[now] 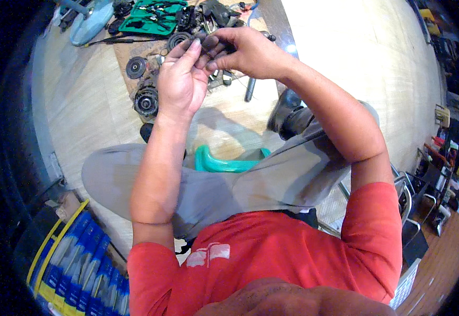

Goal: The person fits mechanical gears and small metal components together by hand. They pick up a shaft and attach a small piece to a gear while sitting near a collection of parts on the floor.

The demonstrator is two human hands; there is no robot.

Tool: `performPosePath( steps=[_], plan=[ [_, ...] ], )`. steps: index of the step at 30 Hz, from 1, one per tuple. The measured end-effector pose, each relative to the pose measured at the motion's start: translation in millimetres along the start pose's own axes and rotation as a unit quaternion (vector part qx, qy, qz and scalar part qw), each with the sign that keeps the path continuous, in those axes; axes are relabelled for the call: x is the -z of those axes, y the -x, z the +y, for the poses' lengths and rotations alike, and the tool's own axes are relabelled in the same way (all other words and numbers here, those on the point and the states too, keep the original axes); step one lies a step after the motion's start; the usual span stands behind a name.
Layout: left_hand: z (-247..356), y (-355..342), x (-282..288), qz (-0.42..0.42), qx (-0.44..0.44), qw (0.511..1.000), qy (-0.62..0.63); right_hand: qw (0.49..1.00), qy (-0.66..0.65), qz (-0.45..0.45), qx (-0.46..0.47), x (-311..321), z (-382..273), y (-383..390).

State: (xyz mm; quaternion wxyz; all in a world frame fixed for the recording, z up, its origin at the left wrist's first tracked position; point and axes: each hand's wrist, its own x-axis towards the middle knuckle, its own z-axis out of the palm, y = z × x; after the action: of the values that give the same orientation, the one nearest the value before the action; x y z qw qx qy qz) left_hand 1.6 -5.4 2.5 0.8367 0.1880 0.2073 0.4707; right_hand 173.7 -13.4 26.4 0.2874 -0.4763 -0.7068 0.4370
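My left hand [183, 79] and my right hand [242, 52] meet above the parts mat, fingers curled, around something small and dark that I cannot make out; the right fingertips are darkened. Behind them lie a pulley-like disc [135, 67], a round metal housing [146, 100] and a heap of dark mechanical parts [216, 15] on the cardboard mat [126, 51]. An open green tool case [150, 18] sits at the back, and a black bar [250, 88] lies right of the parts.
A green plastic object [224, 164] stands between my legs, near a dark shoe [282, 110]. A yellow rack with blue packages [76, 253] is at lower left, a light blue item [90, 29] at upper left. Shelves of dark goods [445, 158] line the right side.
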Motion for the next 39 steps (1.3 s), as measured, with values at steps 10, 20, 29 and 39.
performPosePath(
  steps=[10,20,29,39],
  plan=[
    [19,-2,0,0.095,-0.055,0.994,0.012,0.989,-0.058,0.009,-0.136,-5,-20,5],
    [23,-1,5,0.119,-0.066,0.990,0.021,0.990,-0.089,0.004,-0.109,-15,-9,7],
    [31,3,-6,-0.053,0.095,0.992,-0.061,0.991,0.116,-0.062,0.018,11,8,6],
    [6,11,-21,-0.024,0.186,0.872,-0.453,0.953,0.299,-0.051,0.017,36,-7,4]
  ],
)
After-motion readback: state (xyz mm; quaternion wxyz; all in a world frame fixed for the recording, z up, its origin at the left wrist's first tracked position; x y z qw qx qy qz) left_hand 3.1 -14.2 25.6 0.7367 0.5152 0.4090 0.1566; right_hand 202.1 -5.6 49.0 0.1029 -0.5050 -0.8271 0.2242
